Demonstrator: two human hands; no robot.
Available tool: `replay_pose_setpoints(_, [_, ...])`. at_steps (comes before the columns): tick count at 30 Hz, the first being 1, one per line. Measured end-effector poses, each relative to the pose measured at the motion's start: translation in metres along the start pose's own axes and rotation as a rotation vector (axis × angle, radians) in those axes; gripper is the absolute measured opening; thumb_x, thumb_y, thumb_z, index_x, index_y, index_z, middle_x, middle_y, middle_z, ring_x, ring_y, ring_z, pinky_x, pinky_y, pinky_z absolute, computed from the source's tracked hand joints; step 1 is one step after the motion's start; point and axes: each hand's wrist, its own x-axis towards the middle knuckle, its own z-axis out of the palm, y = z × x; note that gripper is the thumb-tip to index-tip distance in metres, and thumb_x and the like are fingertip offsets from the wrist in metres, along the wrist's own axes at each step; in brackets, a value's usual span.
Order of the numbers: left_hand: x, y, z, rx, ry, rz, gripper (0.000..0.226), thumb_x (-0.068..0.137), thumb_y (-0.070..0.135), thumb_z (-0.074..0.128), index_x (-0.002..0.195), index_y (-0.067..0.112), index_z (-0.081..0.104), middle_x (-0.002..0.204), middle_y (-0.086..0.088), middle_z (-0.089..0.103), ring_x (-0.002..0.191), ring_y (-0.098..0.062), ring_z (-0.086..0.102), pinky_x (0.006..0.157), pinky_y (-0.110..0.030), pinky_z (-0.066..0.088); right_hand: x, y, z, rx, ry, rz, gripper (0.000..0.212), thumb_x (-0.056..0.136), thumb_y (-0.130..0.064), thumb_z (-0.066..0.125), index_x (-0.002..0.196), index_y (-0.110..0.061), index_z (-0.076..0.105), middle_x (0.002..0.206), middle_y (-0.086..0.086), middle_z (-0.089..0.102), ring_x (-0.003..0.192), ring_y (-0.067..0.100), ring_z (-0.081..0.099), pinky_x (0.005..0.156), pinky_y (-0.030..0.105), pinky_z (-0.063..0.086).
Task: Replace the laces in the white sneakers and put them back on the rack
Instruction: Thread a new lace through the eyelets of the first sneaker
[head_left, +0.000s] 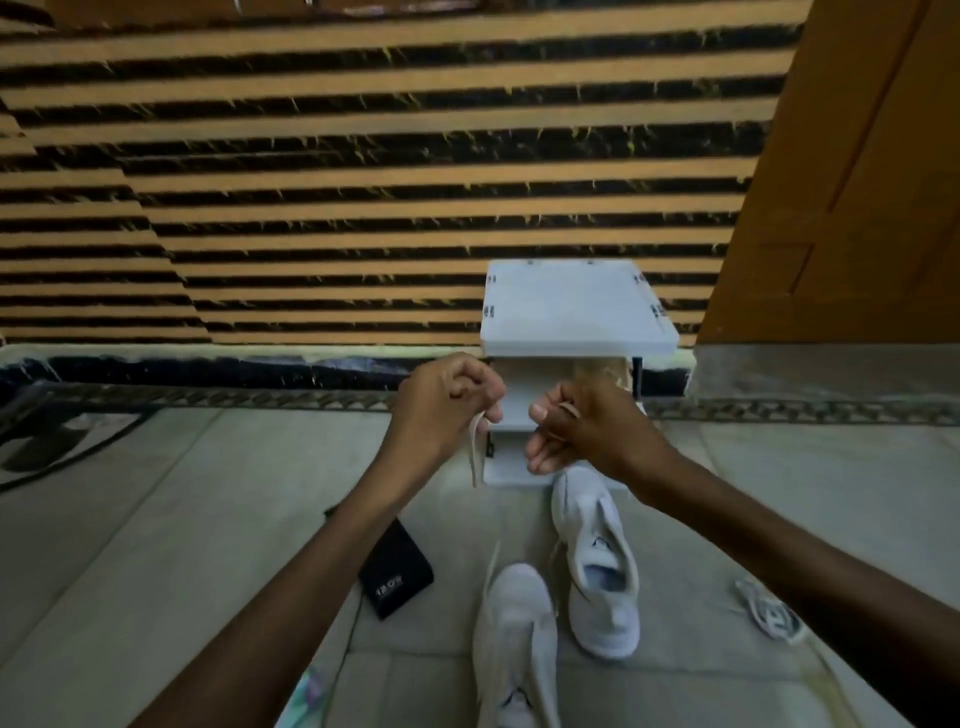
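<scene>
Holding pale lace (475, 457) up before white rack (576, 306), at far edge of floor (156, 519) against striped wall (311, 182). Gripping lace in left hand (449, 410), fingers curled tight, loose end dangling below fist. Right hand (576, 431) likewise curled, pale strand looped over one finger. Below hands, toward near edge: far sneaker (597, 566) just before rack, near sneaker (514, 644) beside it. Left of sneakers, black pouch (397, 571); right, well apart, tangled bundle (769, 613).

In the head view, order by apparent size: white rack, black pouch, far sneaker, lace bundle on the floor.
1. white rack
2. far sneaker
3. black pouch
4. lace bundle
The rack stands farthest from the camera yet looks largest; no ties.
</scene>
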Motion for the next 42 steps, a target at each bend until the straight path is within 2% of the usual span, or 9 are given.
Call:
replay_pose_setpoints(6, [-0.024, -0.058, 0.016, 0.01, -0.051, -0.19, 0.017, 0.092, 0.01, 0.063, 0.08, 0.019, 0.07, 0.074, 0.001, 0.073, 0.066, -0.006, 0.067, 0.061, -0.018, 0.05, -0.008, 0.065, 0.014, -0.115, 0.015, 0.083, 0.007, 0.089, 0.007, 0.06, 0.087, 0.011, 0.065, 0.074, 0.022, 0.071, 0.062, 0.023, 0.071, 0.056, 0.023, 0.056])
replay_pose_setpoints(9, [-0.038, -0.095, 0.026, 0.202, -0.146, -0.282, 0.014, 0.089, 0.011, 0.066, 0.081, 0.02, 0.074, 0.079, 0.007, 0.073, 0.073, 0.0, 0.067, 0.071, -0.018, 0.052, -0.01, 0.1, 0.025, -0.66, 0.151, -0.056, 0.013, 0.08, -0.004, 0.068, 0.075, -0.016, 0.072, 0.083, 0.003, 0.069, 0.072, 0.016, 0.066, 0.061, 0.021, 0.048])
replay_pose_setpoints(13, [-0.058, -0.135, 0.04, 0.555, -0.38, -0.305, 0.018, 0.078, 0.015, 0.077, 0.074, 0.031, 0.07, 0.075, 0.012, 0.067, 0.078, -0.01, 0.067, 0.08, -0.033, 0.057, -0.021, 0.123, 0.039, -1.261, 0.367, -0.222, 0.016, 0.065, -0.01, 0.073, 0.072, -0.025, 0.074, 0.102, 0.006, 0.055, 0.089, 0.031, 0.047, 0.064, 0.033, 0.031])
replay_pose_setpoints(15, [-0.069, -0.148, 0.049, 0.695, -0.518, -0.323, 0.016, 0.079, 0.021, 0.078, 0.09, 0.03, 0.071, 0.092, 0.005, 0.07, 0.086, -0.015, 0.066, 0.08, -0.034, 0.056, -0.03, 0.132, 0.045, -1.247, 0.345, -0.253, 0.013, 0.067, -0.012, 0.071, 0.073, -0.024, 0.074, 0.1, 0.006, 0.055, 0.087, 0.03, 0.047, 0.063, 0.035, 0.036])
replay_pose_setpoints(17, [-0.079, -0.162, 0.058, 0.805, -0.583, -0.3, 0.032, 0.08, 0.027, 0.077, 0.111, 0.028, 0.068, 0.107, -0.001, 0.068, 0.095, -0.019, 0.065, 0.082, -0.033, 0.054, -0.043, 0.148, 0.052, -1.031, 0.097, -0.176, 0.015, 0.069, -0.013, 0.07, 0.075, -0.025, 0.075, 0.097, 0.003, 0.06, 0.086, 0.026, 0.056, 0.066, 0.034, 0.047])
replay_pose_setpoints(20, [-0.094, -0.175, 0.07, 0.881, -0.551, -0.275, 0.033, 0.084, 0.03, 0.071, 0.116, 0.027, 0.065, 0.113, -0.003, 0.067, 0.098, -0.021, 0.064, 0.076, -0.027, 0.048, -0.069, 0.179, 0.071, -0.857, -0.145, 0.054, 0.012, 0.077, -0.018, 0.068, 0.085, -0.019, 0.076, 0.104, 0.003, 0.064, 0.093, 0.021, 0.063, 0.078, 0.017, 0.046])
replay_pose_setpoints(25, [-0.108, -0.186, 0.081, 1.01, -0.519, -0.202, 0.022, 0.095, 0.026, 0.058, 0.112, 0.014, 0.064, 0.11, -0.008, 0.067, 0.098, -0.023, 0.064, 0.079, -0.031, 0.049, -0.083, 0.192, 0.1, -0.98, -0.066, 0.15, 0.023, 0.094, -0.024, 0.055, 0.11, -0.012, 0.067, 0.116, 0.006, 0.063, 0.1, 0.02, 0.063, 0.085, 0.024, 0.047])
replay_pose_setpoints(34, [-0.1, -0.19, 0.077, 1.215, -0.489, -0.064, 0.018, 0.089, 0.016, 0.058, 0.105, 0.013, 0.065, 0.108, -0.005, 0.066, 0.101, -0.021, 0.061, 0.077, -0.029, 0.047, -0.086, 0.203, 0.102, -1.103, 0.001, 0.256, 0.013, 0.09, -0.018, 0.057, 0.099, -0.017, 0.067, 0.099, 0.004, 0.07, 0.087, 0.018, 0.066, 0.07, 0.025, 0.047])
replay_pose_setpoints(42, [-0.075, -0.184, 0.049, 1.466, -0.344, -0.12, 0.007, 0.092, 0.018, 0.061, 0.098, 0.014, 0.062, 0.101, -0.004, 0.064, 0.094, -0.018, 0.06, 0.069, -0.027, 0.041, -0.09, 0.209, 0.1, -1.107, 0.029, 0.229, 0.023, 0.095, -0.016, 0.053, 0.117, -0.011, 0.057, 0.115, 0.006, 0.064, 0.097, 0.02, 0.065, 0.073, 0.023, 0.046])
